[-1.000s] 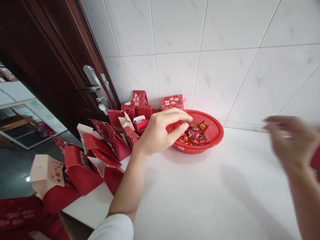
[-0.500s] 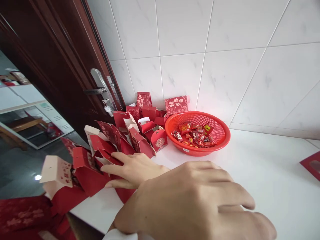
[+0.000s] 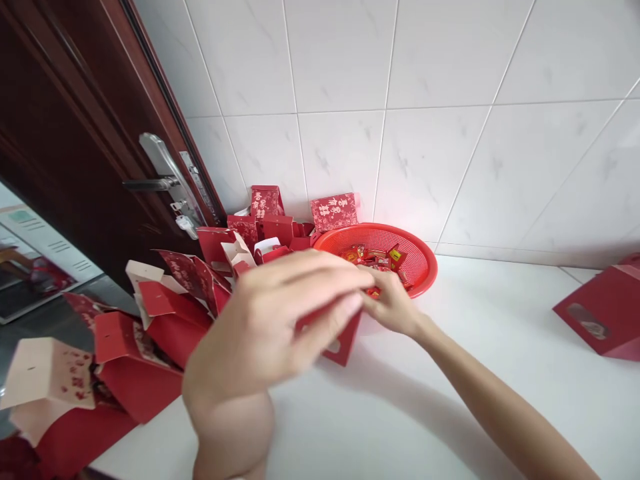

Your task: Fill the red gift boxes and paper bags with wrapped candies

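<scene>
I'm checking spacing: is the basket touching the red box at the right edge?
Apart: the head view shows white counter between the basket and the red box.

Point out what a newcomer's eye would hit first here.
Probably the bright red basket with its small wrapped packets, vivid against the white tiled wall behind it. The person's left hand looms in the middle foreground, with the right hand just beyond, before the basket. Then come the red boxes, several with flaps raised, crowding the left side.
</scene>
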Tool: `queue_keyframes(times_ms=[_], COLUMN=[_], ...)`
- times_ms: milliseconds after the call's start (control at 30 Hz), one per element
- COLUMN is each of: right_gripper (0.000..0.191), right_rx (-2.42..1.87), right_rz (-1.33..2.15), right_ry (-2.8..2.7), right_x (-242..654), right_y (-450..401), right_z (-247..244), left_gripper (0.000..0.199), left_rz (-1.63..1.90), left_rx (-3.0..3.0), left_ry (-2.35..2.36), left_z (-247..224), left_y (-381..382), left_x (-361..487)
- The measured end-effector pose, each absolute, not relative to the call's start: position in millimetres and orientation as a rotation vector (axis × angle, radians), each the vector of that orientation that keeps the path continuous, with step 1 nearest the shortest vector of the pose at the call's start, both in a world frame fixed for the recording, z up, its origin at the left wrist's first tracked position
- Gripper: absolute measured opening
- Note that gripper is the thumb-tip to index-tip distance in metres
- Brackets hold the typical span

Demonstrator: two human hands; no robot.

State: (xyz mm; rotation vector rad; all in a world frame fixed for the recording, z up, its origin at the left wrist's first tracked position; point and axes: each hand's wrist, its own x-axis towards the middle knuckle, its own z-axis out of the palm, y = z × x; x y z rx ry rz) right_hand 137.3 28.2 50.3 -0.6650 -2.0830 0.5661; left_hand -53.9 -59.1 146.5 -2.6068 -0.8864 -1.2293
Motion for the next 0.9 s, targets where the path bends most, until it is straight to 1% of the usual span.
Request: queue_keyframes(times_ms=[100, 200, 400, 567, 700, 800, 900], right_gripper=[0.019, 0.016, 0.017, 0.019, 0.023, 0.028, 0.03], right_rx=[-0.766, -0.797, -0.619, -0.588, -0.562, -0.491, -0.52], right_rz=[0.562, 0.496, 0.343, 0.326, 0.406, 0.567, 0.729], right_ry=[-1.973, -1.988, -2.131, -2.182, -2.255, -2.303, -2.17], right_x=[174, 196, 207, 208, 209, 213, 225], right_y=[27, 20, 15, 19, 20, 18, 19], right_z=[50, 50, 49, 44, 46, 51, 59], left_gripper=[0.019, 0.022, 0.028, 0.03, 0.03, 0.029, 0.027], left_rz=[-1.207, -1.006, -0.554, -0.44, -0.429, -0.339, -0.278], left_rx=[-2.512, -2.634, -3.014, -3.068, -3.115, -3.2, -3.248], left_ry=[-1.162, -1.374, -1.477, -1.542, -1.489, -1.402, -1.374], left_z=[146, 140, 127, 123, 122, 122, 123], left_y=[-31, -3, 19, 20, 21, 21, 19], left_x=[-67, -68, -48, -41, -39, -37, -36])
